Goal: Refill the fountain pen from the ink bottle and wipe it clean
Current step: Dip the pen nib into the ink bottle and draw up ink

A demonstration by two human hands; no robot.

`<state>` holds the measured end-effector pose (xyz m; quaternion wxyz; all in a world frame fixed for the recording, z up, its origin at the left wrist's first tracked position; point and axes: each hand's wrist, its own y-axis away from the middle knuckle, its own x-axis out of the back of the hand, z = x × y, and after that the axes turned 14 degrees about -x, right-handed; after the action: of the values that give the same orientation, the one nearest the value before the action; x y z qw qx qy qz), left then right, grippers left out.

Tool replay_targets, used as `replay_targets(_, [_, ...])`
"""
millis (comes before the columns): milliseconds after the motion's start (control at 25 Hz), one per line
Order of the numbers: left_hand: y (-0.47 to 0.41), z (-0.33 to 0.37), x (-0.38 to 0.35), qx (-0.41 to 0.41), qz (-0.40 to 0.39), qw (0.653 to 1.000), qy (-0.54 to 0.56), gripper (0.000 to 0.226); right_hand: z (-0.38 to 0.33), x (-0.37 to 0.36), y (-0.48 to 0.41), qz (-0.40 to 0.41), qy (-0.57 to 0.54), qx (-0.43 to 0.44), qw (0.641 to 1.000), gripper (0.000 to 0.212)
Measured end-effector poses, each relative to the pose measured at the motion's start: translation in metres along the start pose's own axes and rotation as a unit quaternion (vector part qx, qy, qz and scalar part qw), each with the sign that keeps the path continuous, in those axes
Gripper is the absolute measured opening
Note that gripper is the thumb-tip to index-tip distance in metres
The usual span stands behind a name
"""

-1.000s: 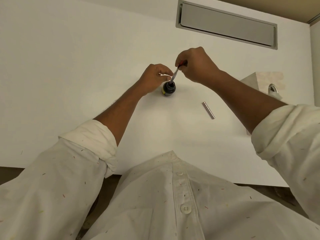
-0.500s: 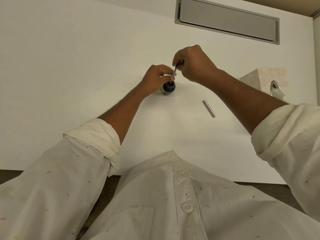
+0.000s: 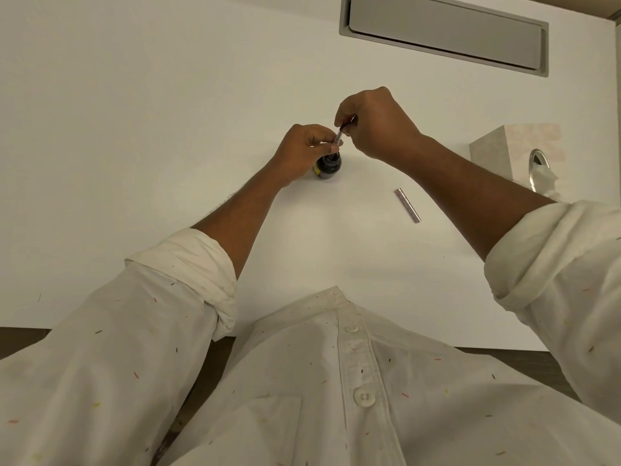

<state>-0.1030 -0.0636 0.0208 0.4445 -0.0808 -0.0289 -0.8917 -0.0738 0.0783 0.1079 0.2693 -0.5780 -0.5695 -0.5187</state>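
A small dark ink bottle (image 3: 328,166) stands open on the white table (image 3: 134,129). The fountain pen (image 3: 338,137) stands nearly upright with its lower end in the bottle's mouth. My left hand (image 3: 304,151) pinches the pen's lower part just above the bottle, thumb and fingers curled round it. My right hand (image 3: 373,124) grips the pen's upper end, where a bit of red shows between the fingers. The nib is hidden inside the bottle. The pen's silver barrel (image 3: 408,205) lies loose on the table to the right.
A beige tissue box (image 3: 504,146) with a silver opening stands at the right, partly behind my right arm. A grey recessed panel (image 3: 443,31) sits in the table at the back. The table's near edge runs just in front of my chest.
My left hand moved from beside the bottle up onto the pen's lower part. My right hand stayed on the pen's top, and the pen stands a little more upright.
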Motion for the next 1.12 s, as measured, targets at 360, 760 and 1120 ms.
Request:
replay_targets(360, [-0.0003,-0.0051,-0.0023,0.000,-0.008,1.000,0.004,0.021,0.0023,-0.0002,0.0019,0.002,-0.019,-0.002,1.000,0.023])
replay_targets(760, [-0.0023,-0.0090,-0.0029,-0.009,-0.018,1.000,-0.021,0.019,0.0053,-0.0036,0.0072,0.004,-0.032,-0.020,0.999,0.025])
replay_targets(1120, [-0.0022,-0.0101,-0.0042,-0.006,-0.014,1.000,-0.008,0.020,0.0074,-0.0010,0.0075,0.014,-0.071,-0.061,0.996,0.021])
